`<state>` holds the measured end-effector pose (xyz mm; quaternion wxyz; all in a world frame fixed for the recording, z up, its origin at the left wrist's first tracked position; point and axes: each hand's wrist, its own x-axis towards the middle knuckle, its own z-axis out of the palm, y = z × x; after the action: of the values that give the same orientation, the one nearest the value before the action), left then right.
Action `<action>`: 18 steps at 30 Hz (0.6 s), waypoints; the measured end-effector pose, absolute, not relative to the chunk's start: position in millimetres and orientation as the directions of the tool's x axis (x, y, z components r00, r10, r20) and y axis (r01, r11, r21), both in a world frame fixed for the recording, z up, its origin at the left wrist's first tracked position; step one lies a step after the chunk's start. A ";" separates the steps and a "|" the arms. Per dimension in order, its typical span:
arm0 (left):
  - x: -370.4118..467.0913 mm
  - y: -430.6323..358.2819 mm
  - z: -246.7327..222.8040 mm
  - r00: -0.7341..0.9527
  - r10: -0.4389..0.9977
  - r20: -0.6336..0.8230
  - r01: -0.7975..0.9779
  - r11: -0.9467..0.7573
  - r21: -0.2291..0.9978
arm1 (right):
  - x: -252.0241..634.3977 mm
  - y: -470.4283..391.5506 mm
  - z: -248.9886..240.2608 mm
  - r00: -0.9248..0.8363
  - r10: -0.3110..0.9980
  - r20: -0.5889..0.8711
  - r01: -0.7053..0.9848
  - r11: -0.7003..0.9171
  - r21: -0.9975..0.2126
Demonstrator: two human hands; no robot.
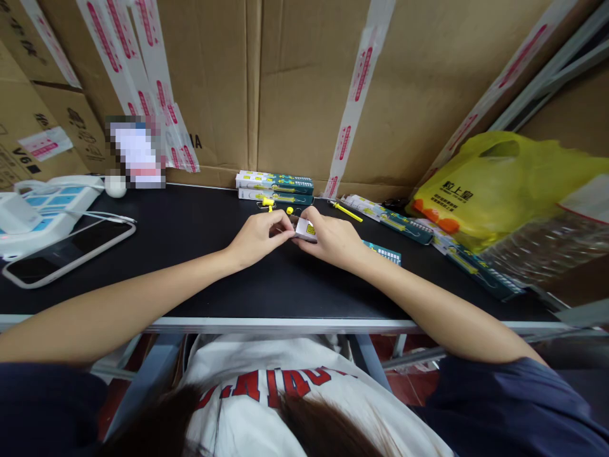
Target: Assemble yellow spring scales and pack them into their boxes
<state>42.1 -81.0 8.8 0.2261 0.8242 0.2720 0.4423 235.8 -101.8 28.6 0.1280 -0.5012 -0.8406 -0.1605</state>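
Observation:
Both my hands meet over the middle of the black table (214, 289), around one small printed cardboard box (306, 229). My right hand (335, 241) wraps round the box, whose green printed end (383, 254) sticks out beyond the palm. At the box's near-left end, my left hand (261, 240) pinches with thumb and forefinger, seemingly on the end flap; the exact contact is too small to tell. Just behind the hands lie small yellow parts (268, 204) with thin wire. A yellow stick-like tool (348, 211) lies to the right of them.
Two similar boxes (275, 186) are stacked at the back by the cardboard wall. More boxes (390, 219) lie at the right, near a yellow plastic bag (485, 184) and a clear plastic container (547, 247). At left are a phone (66, 251) and a white power strip (61, 200).

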 end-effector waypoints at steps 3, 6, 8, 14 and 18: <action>35.3 -67.5 9.5 0.371 0.654 0.659 0.269 -0.755 0.598 | 239.4 -98.6 30.4 -0.450 0.806 0.384 0.891 0.433 0.136; 28.5 -55.7 9.6 0.280 0.658 0.699 0.277 -0.752 0.598 | 243.5 -94.4 31.6 -0.440 0.821 0.363 0.895 0.433 0.106; 26.2 -52.5 10.5 0.262 0.656 0.708 0.266 -0.754 0.601 | 245.4 -92.4 32.0 -0.448 0.824 0.348 0.889 0.452 0.072; 27.0 -58.0 16.8 0.213 0.631 0.746 0.272 -0.771 0.575 | 245.7 -92.0 31.9 -0.431 0.810 0.399 0.883 0.469 0.001; 26.9 -58.9 16.6 0.177 0.681 0.710 0.314 -0.723 0.615 | 244.2 -92.6 30.6 -0.396 0.816 0.421 0.898 0.439 -0.006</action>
<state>26.9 -58.9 16.6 0.1674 0.7487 0.3322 0.5488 244.2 -92.6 30.6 0.1847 -0.5177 -0.8279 -0.1116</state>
